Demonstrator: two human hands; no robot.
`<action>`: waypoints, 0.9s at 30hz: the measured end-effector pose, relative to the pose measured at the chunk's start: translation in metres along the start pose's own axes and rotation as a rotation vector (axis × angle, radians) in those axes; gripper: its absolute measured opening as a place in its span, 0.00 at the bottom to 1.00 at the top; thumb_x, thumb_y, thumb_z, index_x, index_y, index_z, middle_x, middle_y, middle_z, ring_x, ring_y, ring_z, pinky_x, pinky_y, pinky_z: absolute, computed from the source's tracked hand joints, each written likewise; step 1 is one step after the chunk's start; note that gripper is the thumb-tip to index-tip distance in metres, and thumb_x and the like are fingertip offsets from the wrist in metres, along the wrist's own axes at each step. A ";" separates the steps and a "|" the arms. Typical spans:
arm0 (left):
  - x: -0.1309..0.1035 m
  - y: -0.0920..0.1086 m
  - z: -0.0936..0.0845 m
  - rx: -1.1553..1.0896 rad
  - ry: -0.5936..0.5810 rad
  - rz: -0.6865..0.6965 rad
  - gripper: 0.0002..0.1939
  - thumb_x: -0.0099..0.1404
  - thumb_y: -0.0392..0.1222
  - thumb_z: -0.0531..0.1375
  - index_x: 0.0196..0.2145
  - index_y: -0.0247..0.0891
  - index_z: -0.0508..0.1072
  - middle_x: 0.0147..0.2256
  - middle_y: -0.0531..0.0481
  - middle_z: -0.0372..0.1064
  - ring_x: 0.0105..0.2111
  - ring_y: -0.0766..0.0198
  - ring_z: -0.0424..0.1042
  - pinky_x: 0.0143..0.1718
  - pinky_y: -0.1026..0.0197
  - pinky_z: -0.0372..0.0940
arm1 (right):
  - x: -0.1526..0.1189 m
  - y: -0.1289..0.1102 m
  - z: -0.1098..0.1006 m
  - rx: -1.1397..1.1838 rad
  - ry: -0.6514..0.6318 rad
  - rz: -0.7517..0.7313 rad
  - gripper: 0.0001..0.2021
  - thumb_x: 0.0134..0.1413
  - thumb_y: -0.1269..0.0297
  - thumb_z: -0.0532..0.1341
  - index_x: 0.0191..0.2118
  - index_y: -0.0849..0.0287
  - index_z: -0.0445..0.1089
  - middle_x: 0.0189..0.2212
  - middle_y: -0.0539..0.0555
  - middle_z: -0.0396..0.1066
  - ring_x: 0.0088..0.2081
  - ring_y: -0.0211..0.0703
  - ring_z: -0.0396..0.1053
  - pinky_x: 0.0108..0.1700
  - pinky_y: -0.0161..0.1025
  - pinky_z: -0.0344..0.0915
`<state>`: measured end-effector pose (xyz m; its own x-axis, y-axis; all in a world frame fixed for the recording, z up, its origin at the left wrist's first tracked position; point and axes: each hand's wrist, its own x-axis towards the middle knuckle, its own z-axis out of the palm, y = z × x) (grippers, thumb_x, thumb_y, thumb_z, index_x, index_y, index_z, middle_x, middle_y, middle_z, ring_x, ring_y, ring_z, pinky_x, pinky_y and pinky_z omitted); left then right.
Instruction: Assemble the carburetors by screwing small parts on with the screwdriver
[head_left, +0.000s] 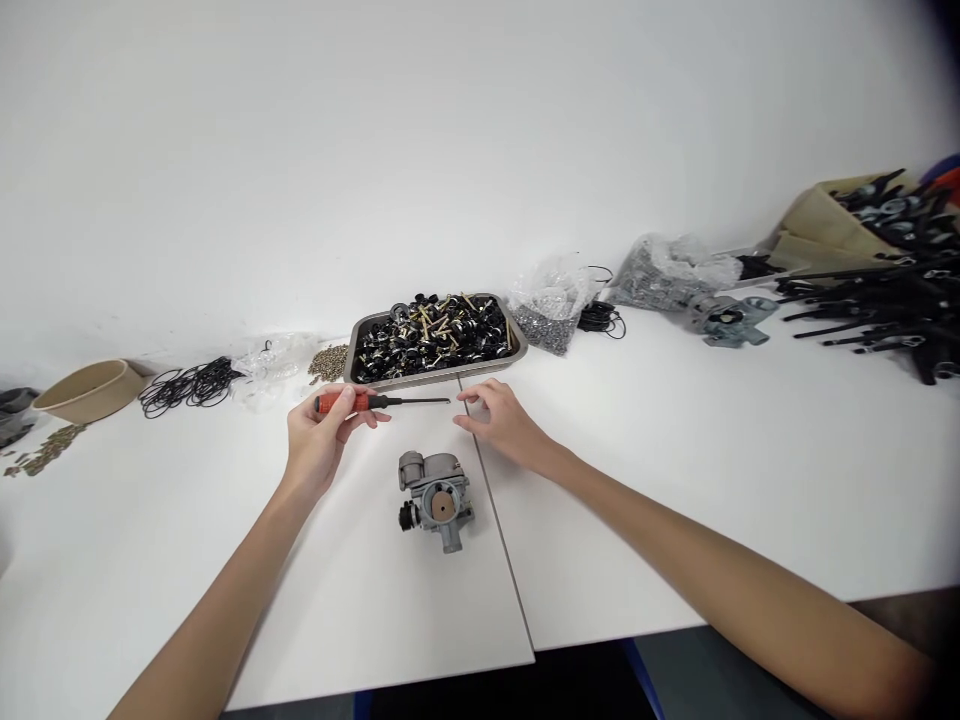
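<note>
Screwdriver [384,402] in the left hand [322,430], at eleven o'clock from the carburetor [441,495].
This hand closes around the red-and-black handle [362,402]; the thin shaft [420,401] points to three o'clock. The right hand [496,424], half open, is near the tip, and I see nothing held in it. The tool is probably light and stiff; the thick handle seems the surest hold, while the shaft may be slippery.

Curled left hand [319,432], loose-fingered right hand [508,424]
</note>
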<state>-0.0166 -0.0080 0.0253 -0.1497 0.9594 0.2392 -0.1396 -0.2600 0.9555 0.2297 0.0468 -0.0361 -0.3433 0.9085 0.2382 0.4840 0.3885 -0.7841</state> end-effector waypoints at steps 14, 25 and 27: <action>-0.002 0.002 0.003 -0.016 -0.018 -0.052 0.11 0.62 0.44 0.64 0.33 0.32 0.75 0.34 0.43 0.74 0.23 0.61 0.74 0.37 0.46 0.74 | 0.001 -0.006 0.002 0.138 0.006 0.000 0.09 0.53 0.64 0.66 0.42 0.56 0.76 0.42 0.54 0.64 0.38 0.41 0.64 0.44 0.42 0.64; -0.002 0.002 0.003 -0.013 -0.010 -0.065 0.11 0.61 0.45 0.65 0.31 0.31 0.74 0.34 0.42 0.74 0.22 0.62 0.73 0.32 0.51 0.73 | 0.002 -0.003 0.003 0.144 0.018 -0.055 0.03 0.54 0.65 0.64 0.31 0.57 0.75 0.35 0.52 0.64 0.33 0.38 0.63 0.37 0.39 0.63; -0.002 0.002 0.003 -0.006 -0.008 -0.062 0.11 0.61 0.44 0.65 0.31 0.32 0.74 0.33 0.42 0.75 0.22 0.62 0.73 0.31 0.52 0.72 | 0.002 -0.002 0.003 0.134 0.014 -0.058 0.03 0.54 0.65 0.64 0.31 0.57 0.74 0.35 0.51 0.64 0.32 0.38 0.63 0.37 0.39 0.63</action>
<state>-0.0140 -0.0100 0.0272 -0.1324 0.9745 0.1810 -0.1542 -0.2006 0.9675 0.2259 0.0468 -0.0353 -0.3558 0.8875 0.2927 0.3519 0.4174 -0.8378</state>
